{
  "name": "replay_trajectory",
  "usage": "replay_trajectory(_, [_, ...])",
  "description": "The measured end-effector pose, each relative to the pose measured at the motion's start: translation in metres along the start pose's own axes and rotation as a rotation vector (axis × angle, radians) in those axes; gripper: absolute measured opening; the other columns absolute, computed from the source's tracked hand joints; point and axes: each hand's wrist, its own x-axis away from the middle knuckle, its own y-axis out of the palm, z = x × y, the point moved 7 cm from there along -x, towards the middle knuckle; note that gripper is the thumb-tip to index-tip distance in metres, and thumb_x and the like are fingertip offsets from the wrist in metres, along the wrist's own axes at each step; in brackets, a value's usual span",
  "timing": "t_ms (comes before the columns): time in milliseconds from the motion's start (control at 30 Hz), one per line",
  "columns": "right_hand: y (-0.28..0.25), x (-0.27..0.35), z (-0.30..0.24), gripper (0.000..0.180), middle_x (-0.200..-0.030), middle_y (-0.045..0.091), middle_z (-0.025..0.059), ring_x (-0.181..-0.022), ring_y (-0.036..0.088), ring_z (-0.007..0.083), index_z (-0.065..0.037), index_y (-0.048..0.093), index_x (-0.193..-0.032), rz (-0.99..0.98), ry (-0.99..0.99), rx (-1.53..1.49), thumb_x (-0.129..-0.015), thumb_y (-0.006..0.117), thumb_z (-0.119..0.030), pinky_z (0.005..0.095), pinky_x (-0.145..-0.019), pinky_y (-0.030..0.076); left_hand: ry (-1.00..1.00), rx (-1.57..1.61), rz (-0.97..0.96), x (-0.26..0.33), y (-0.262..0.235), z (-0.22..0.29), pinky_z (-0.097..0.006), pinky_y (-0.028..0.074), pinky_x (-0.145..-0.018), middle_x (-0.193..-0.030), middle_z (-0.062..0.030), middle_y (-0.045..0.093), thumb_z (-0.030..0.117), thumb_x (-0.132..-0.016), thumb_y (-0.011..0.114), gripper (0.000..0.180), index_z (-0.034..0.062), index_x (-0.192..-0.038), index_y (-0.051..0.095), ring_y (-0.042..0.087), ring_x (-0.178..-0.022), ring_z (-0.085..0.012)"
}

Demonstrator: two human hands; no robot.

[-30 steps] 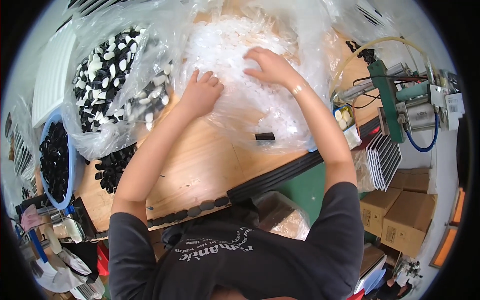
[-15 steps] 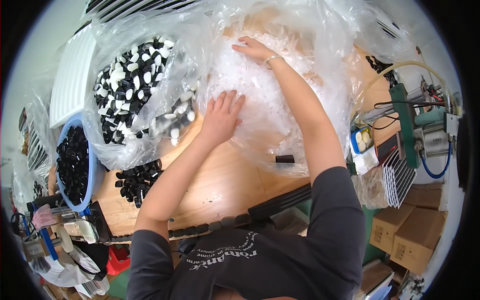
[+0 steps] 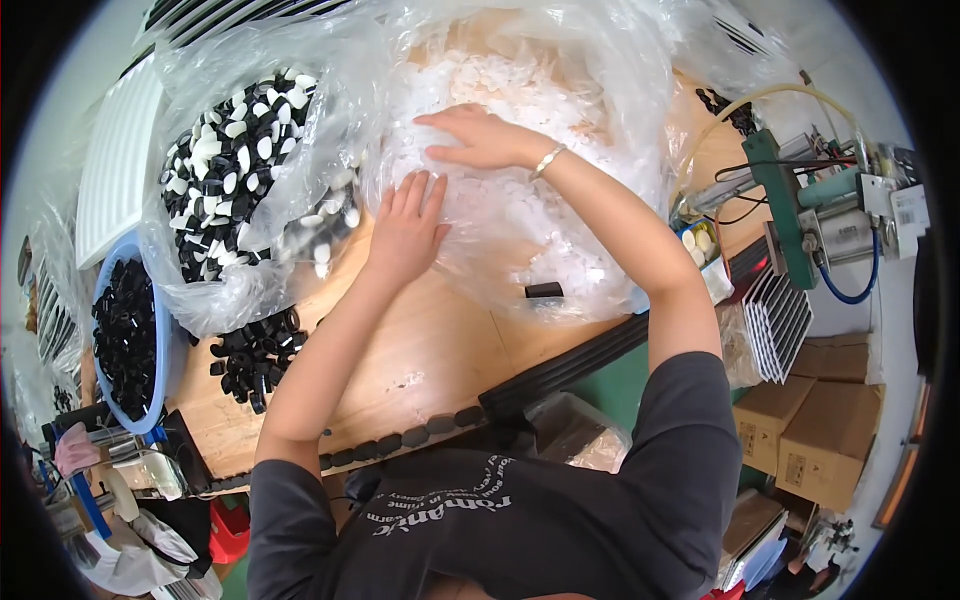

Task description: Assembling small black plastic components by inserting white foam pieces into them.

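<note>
A large clear plastic bag (image 3: 560, 230) full of small white round pieces lies across the wooden bench (image 3: 420, 350). My left hand (image 3: 408, 225) lies flat on the bag's near left side, fingers together and pointing away from me. My right hand (image 3: 480, 138) rests palm down further back on the heap of white pieces, fingers pointing left, a bracelet on the wrist. Neither hand grips anything that I can see. A small black piece (image 3: 544, 290) lies at the bag's near edge.
Another clear bag (image 3: 250, 170) of black-and-white caps sits at the left. A blue tub (image 3: 125, 330) of black caps stands further left, with loose black caps (image 3: 255, 355) on the bench. A green machine with hoses (image 3: 800, 200) and cardboard boxes (image 3: 810, 440) are on the right.
My right hand has slid left and nearer across the white pieces. My left hand has stayed on the bag's left side. The view has shifted.
</note>
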Motion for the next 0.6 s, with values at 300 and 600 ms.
replay_trajectory(300, [-0.064, 0.08, 0.169, 0.06, -0.117, 0.06, 0.0203, -0.111, 0.056, 0.0335, -0.004, 0.057, -0.12, 0.023, 0.609, 0.112, -0.08, 0.065, -0.048, 0.0405, -0.093, 0.045, 0.067, -0.08, -0.002, 0.029, -0.024, 0.019, -0.055, 0.023, -0.109, -0.14, -0.0162, 0.041, 0.028, -0.086, 0.06, 0.058, 0.0069, -0.137, 0.043, 0.032, -0.135, -0.0335])
replay_trajectory(600, [-0.028, 0.149, 0.07, 0.058, -0.111, 0.057, 0.0143, -0.114, 0.052, 0.031, -0.009, 0.056, -0.117, -0.359, 0.145, 0.165, -0.07, 0.076, -0.035, 0.0367, -0.094, 0.043, 0.084, -0.123, -0.024, 0.036, -0.021, 0.014, -0.056, 0.024, -0.109, -0.139, -0.0129, 0.046, 0.028, -0.087, 0.059, 0.051, 0.0089, -0.133, 0.049, 0.036, -0.134, -0.0312])
